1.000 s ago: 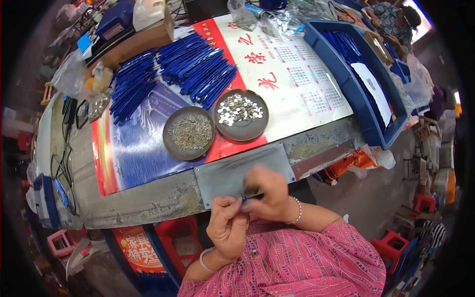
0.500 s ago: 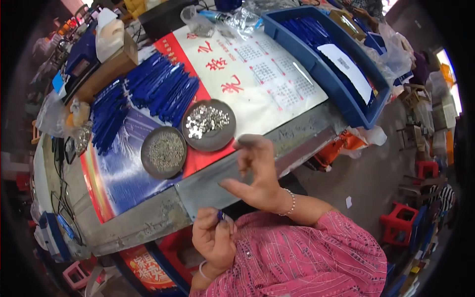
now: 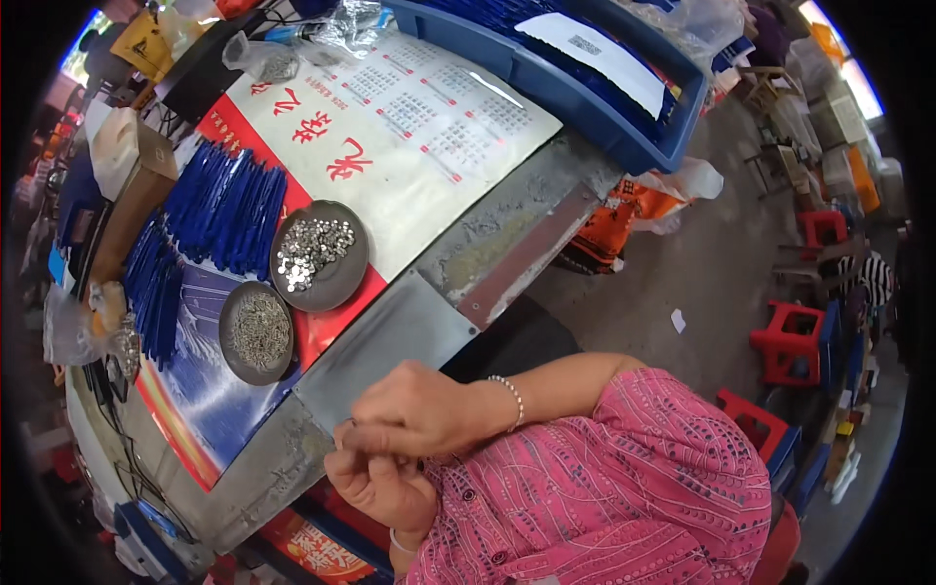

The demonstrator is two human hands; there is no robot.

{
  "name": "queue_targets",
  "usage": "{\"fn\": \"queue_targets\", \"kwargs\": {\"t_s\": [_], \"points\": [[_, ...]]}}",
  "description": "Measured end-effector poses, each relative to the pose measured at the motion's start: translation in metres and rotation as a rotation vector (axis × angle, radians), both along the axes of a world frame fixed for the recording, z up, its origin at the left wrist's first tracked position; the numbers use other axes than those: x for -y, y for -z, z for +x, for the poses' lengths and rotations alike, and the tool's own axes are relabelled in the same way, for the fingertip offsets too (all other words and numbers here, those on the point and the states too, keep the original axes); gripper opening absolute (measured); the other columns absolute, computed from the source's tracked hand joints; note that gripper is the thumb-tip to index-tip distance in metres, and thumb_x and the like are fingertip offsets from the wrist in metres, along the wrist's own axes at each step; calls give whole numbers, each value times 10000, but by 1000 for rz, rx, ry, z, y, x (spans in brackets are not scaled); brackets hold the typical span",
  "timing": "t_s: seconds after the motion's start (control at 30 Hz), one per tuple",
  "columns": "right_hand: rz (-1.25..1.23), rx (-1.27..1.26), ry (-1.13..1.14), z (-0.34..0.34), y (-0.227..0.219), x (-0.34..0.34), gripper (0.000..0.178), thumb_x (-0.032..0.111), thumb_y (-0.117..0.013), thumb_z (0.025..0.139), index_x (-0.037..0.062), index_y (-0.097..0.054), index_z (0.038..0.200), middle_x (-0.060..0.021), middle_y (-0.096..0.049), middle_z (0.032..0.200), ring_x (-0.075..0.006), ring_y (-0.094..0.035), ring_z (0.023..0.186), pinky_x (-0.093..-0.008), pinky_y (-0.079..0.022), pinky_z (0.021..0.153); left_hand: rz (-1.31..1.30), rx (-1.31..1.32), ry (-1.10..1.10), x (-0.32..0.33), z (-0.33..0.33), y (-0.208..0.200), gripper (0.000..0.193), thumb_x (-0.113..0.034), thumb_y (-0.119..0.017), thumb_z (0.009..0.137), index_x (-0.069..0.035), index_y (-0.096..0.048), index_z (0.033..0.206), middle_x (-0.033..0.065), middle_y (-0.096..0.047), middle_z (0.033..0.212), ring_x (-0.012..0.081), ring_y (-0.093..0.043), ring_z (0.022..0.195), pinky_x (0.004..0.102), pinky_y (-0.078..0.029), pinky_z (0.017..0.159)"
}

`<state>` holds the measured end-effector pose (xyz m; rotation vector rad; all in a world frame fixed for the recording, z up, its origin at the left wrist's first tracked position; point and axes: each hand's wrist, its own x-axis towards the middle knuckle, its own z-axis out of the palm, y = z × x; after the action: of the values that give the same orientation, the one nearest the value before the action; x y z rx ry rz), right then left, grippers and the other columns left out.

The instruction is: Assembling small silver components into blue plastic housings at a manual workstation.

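Observation:
My right hand is closed in a pinch and lies over the fingertips of my left hand, in front of the table's near edge. The left fingers are curled up against it around a small dark blue piece, now nearly all hidden. What the right fingertips pinch, I cannot make out. Beyond the hands a round grey dish holds shiny, flat silver pieces. Touching it on the left, a smaller grey dish holds fine silver parts. Slim blue pen-like sticks lie in bundles behind the dishes.
A calendar sheet covers much of the worn table. On the far right stands a blue tray with blue sticks and a white paper. An orange bag hangs beside the table edge. Red stools stand on the floor at right.
My right hand, open and raised half a second ago, has come down and left onto the left hand, and its fingers have closed. The whole view has shifted, with the table now further left.

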<state>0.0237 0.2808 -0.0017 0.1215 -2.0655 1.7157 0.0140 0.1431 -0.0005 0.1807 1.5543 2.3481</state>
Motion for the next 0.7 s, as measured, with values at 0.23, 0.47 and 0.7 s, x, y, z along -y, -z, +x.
{"fn": "queue_targets", "kwargs": {"t_s": [0.23, 0.47, 0.7], "points": [[172, 11, 49, 10, -3, -8, 307, 274, -574, 857, 53, -493, 660, -129, -484, 623, -336, -543, 579, -405, -409, 483, 32, 11, 117, 4, 2, -9, 185, 61, -507, 864, -79, -473, 980, 121, -495, 992, 111, -483, 595, 210, -382, 453], [152, 81, 58, 14, -2, -25, 306, 237, -628, 803, 30, -439, 680, -134, -402, 587, -343, -450, 494, -401, -358, 450, 187, 111, 254, -10, -5, -15, 204, 73, -509, 870, -21, -488, 1050, 141, -494, 1051, 118, -498, 658, 218, -410, 506], [88, 165, 295, 36, 0, -78, 410, 301, -431, 978, 3, -469, 698, -36, -438, 636, -114, -387, 539, -252, -296, 496, -307, 90, 487, -5, -47, -30, 194, 19, -499, 897, 15, -527, 1089, 66, -530, 947, 87, -498, 653, 207, -394, 536]]}}
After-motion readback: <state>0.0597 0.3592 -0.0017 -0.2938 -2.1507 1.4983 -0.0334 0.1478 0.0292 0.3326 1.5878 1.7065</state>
